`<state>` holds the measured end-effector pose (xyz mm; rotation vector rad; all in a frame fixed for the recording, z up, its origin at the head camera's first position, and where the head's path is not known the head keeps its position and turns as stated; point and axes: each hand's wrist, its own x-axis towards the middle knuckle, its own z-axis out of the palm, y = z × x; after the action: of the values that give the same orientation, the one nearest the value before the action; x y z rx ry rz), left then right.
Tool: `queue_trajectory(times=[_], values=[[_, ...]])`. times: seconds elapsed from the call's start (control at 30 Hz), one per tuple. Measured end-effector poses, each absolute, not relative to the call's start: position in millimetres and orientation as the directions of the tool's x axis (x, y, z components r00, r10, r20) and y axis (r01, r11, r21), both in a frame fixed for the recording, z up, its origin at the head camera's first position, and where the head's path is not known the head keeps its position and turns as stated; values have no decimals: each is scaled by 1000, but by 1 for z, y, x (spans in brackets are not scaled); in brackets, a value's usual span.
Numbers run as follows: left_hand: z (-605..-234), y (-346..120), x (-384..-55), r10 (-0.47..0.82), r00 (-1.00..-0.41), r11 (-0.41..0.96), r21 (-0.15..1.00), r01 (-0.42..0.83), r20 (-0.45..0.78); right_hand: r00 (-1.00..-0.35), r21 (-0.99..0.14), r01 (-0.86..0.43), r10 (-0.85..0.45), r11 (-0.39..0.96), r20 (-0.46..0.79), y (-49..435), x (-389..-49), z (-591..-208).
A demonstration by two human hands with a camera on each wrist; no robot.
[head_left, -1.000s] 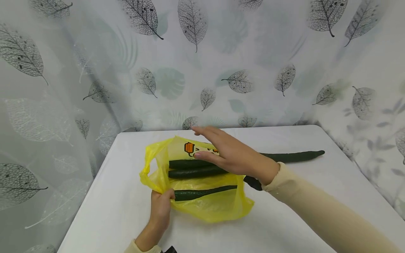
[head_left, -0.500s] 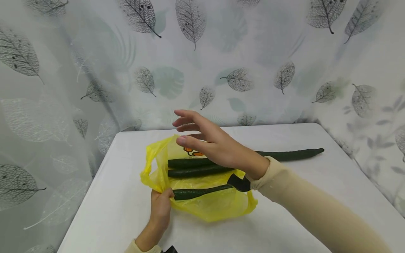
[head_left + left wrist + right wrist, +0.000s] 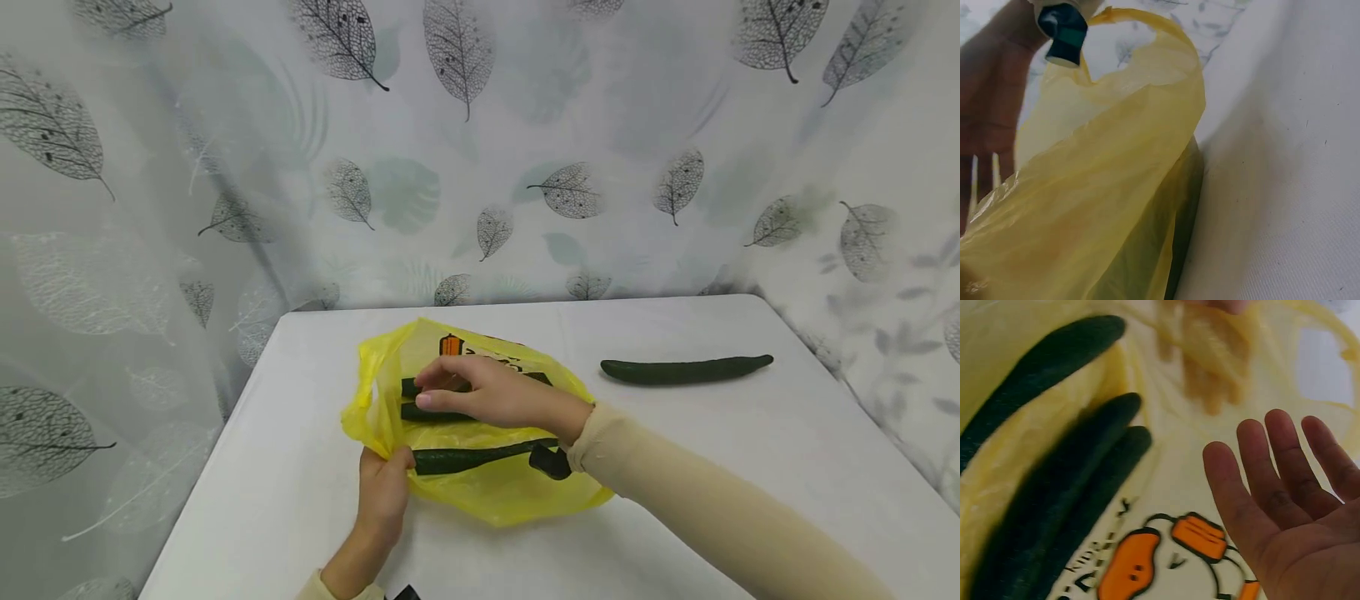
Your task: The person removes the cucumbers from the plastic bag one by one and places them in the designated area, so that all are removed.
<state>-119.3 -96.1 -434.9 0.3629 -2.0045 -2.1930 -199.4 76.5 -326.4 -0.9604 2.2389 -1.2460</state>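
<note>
A yellow plastic bag (image 3: 510, 500) lies with its mouth spread toward the left. My left hand (image 3: 382, 492) grips the near edge of that mouth, thumb inside and fingers behind the film. Over the opening is my right hand (image 3: 483, 392), holding nothing, its fingers spread loosely in the right wrist view. Two dark green cucumbers (image 3: 1054, 506) rest side by side in the bag, partly hidden by the right hand in the head view. A third cucumber (image 3: 465, 459) lies apart from them, nearer the bag's front wall.
Another cucumber (image 3: 686, 371) lies on the white table (image 3: 675, 450), right of the bag. Behind the table hangs a leaf-patterned curtain (image 3: 480, 167). A black wrist device (image 3: 550, 461) hangs below the right cuff, overlapping the bag in the head view.
My right hand rises left over the bag's far edge, then lowers over the paired cucumbers. The table cucumber comes fully into sight. My left hand keeps its grip on the bag.
</note>
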Motion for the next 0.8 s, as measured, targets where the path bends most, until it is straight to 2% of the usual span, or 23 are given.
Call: queue_trajectory(times=[0.2, 0.37, 0.8], values=[[-433, -98, -117, -236, -971, -49, 998, -30, -41, -673, -803, -352, -726, 481, -140, 73, -206, -358], [-432, -100, -118, -207, -978, 6, 1000, -1, 0, -682, -730, -378, -704, 570, -198, 74, -212, -377], [-428, -102, -115, -172, -985, 126, 992, -23, -1, -703, -647, -328, -635, 688, -319, 80, -215, -398]])
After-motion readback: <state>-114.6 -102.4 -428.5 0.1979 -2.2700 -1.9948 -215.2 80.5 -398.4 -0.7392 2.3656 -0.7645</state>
